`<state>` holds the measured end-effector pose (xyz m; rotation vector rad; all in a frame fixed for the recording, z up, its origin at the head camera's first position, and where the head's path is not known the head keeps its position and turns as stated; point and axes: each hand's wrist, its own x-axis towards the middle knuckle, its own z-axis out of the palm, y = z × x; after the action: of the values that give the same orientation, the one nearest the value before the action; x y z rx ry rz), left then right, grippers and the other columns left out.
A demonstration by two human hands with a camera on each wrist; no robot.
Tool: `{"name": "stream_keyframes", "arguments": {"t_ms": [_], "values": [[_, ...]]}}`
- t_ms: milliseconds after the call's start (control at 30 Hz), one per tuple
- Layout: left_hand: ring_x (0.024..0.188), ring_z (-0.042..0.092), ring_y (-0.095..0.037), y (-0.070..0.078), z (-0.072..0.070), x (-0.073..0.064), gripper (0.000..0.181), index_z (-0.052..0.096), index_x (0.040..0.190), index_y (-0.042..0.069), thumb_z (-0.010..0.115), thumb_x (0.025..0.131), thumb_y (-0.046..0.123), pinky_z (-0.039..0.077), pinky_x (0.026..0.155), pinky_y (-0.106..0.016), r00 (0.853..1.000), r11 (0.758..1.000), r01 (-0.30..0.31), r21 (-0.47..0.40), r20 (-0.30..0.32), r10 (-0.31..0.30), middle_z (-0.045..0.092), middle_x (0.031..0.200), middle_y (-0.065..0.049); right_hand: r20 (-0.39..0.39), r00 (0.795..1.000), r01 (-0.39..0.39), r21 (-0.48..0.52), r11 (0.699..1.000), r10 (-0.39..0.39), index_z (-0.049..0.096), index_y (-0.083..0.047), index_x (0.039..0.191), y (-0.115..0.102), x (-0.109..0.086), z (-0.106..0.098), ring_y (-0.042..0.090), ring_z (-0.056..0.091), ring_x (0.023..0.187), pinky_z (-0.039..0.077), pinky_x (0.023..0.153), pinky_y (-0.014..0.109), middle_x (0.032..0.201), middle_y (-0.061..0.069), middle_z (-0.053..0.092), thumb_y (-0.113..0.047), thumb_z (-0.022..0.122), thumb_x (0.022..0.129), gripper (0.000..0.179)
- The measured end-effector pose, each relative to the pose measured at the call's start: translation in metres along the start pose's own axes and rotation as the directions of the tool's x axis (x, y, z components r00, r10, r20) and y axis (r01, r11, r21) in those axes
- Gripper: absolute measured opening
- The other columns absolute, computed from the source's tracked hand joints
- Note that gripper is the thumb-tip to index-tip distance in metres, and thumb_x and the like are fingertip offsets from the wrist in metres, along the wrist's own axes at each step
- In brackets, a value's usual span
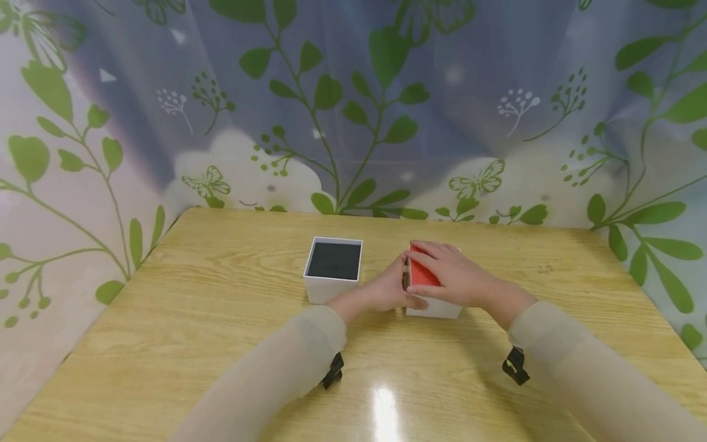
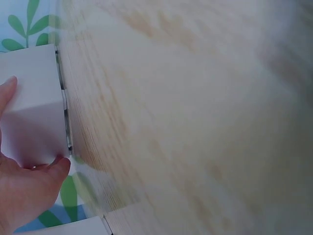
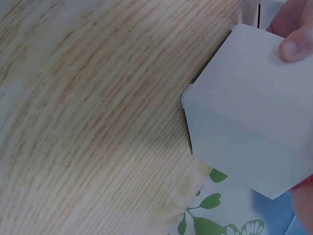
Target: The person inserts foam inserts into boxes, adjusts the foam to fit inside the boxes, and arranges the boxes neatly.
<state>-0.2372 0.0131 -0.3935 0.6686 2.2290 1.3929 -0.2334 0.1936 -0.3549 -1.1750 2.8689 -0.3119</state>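
Note:
A white box (image 1: 433, 308) stands on the table, right of centre. My left hand (image 1: 386, 291) grips its left side, with the thumb across the near face; the left wrist view shows this hand (image 2: 29, 191) against the white box wall (image 2: 34, 103). Over the box top, my right hand (image 1: 450, 273) holds a red piece (image 1: 422, 273), thumb at its near edge and fingers toward the far edge. Most of the red piece is hidden under that hand. In the right wrist view, a bit of red shows between the white box (image 3: 249, 98) and the right hand (image 3: 303, 208).
A second open white box (image 1: 331, 288) with a dark inside (image 1: 334, 260) stands left of the hands, close to the left wrist. The wooden table (image 1: 193, 307) ends at a leaf-printed curtain (image 1: 353, 123) behind and at both sides.

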Motion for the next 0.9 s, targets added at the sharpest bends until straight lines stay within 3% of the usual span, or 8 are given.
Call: {"name": "stream_keyframes", "arguments": {"t_ms": [900], "values": [[0.122,0.041,-0.016,-0.0049,0.001,0.0022,0.1,0.01,0.147,0.009,0.079,0.076,0.018,0.038,0.095,-0.022,1.0,1.0,0.01,0.027,-0.019,-0.009,0.034,0.141,-0.007,-0.062,0.998,0.004,0.015,1.0,-0.003,0.042,-0.008,0.139,0.0029,0.0004,0.0028,0.033,0.03,0.132,0.022,0.105,0.053,0.148,0.011,0.031,-0.051,0.057,0.088,0.069]]}}
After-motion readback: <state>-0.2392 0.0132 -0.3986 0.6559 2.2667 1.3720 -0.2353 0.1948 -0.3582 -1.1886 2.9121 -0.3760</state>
